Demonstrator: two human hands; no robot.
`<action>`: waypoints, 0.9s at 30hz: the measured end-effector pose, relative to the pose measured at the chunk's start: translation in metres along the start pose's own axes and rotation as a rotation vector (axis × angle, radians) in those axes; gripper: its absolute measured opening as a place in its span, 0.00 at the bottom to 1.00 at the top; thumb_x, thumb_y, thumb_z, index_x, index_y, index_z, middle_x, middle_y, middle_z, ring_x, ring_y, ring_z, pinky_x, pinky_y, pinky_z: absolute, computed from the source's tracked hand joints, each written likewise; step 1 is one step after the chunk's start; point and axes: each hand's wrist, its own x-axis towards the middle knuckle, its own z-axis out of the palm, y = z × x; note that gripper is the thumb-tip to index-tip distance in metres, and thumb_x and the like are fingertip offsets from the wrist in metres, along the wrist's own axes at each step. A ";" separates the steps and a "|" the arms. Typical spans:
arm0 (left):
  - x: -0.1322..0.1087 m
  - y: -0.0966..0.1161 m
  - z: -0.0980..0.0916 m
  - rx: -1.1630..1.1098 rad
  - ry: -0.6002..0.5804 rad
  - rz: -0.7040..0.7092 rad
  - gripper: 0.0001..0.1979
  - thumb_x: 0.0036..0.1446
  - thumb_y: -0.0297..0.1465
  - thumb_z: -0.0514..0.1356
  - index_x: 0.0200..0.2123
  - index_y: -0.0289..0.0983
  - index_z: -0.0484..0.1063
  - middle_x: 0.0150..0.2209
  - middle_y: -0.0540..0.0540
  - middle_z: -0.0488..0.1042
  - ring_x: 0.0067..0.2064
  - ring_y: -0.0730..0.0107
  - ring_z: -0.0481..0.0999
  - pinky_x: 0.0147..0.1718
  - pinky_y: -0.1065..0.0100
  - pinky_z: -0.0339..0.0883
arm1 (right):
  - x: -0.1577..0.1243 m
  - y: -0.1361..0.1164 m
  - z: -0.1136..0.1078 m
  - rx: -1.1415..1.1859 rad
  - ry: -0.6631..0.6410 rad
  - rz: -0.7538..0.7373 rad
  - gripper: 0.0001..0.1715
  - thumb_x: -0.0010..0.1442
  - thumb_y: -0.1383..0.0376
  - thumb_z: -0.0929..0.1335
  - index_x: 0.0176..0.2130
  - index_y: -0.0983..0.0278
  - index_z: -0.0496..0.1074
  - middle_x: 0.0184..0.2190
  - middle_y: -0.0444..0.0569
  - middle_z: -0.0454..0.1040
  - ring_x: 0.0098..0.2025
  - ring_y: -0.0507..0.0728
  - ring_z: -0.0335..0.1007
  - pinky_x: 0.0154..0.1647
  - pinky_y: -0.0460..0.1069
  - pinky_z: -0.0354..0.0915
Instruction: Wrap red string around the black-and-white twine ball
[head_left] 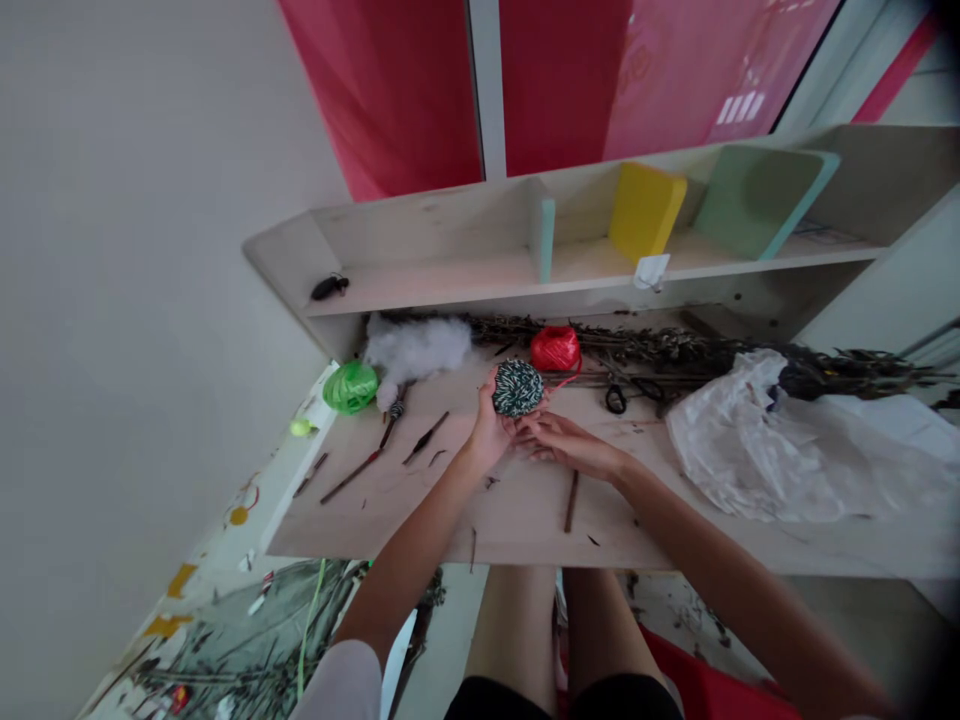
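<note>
A round ball of dark green and white yarn [517, 388] sits in my left hand [491, 425], which is curled round its left side and underside above the desk. Just below the ball is my right hand [566, 445], its fingers stretched towards my left palm. Whether those fingertips touch the ball or my left hand I cannot tell. Behind the ball lies a roll of red plastic twine [556, 348], with a loose strand trailing near it. Black-handled scissors [616, 396] rest to the right of the twine.
White stuffing [420, 345] and a green twine roll [350, 388] lie at the back left. Short sticks [352, 476] are scattered on the desk [442, 530]. Dried branches [652, 345] run along the back, under a shelf [450, 282]. A crumpled white plastic bag [750, 440] is at right.
</note>
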 end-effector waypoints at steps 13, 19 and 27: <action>0.000 0.002 -0.003 0.043 0.006 0.045 0.35 0.49 0.58 0.50 0.49 0.38 0.70 0.42 0.39 0.78 0.48 0.55 0.75 0.44 0.59 0.67 | -0.007 -0.011 0.000 0.005 -0.046 0.109 0.26 0.46 0.51 0.74 0.39 0.64 0.70 0.21 0.40 0.65 0.19 0.45 0.50 0.19 0.43 0.43; 0.000 0.004 -0.006 -0.031 0.005 0.024 0.35 0.55 0.54 0.49 0.56 0.34 0.64 0.43 0.38 0.77 0.45 0.57 0.77 0.46 0.59 0.68 | -0.009 -0.015 -0.014 -0.108 -0.027 0.104 0.27 0.49 0.49 0.72 0.40 0.67 0.70 0.18 0.35 0.49 0.20 0.45 0.38 0.19 0.44 0.36; 0.003 0.006 -0.008 0.025 0.040 0.038 0.34 0.56 0.51 0.50 0.58 0.36 0.61 0.40 0.40 0.78 0.37 0.60 0.79 0.47 0.57 0.68 | -0.016 -0.023 -0.037 -0.259 0.135 -0.039 0.27 0.49 0.45 0.70 0.32 0.67 0.73 0.17 0.36 0.47 0.20 0.45 0.39 0.21 0.45 0.41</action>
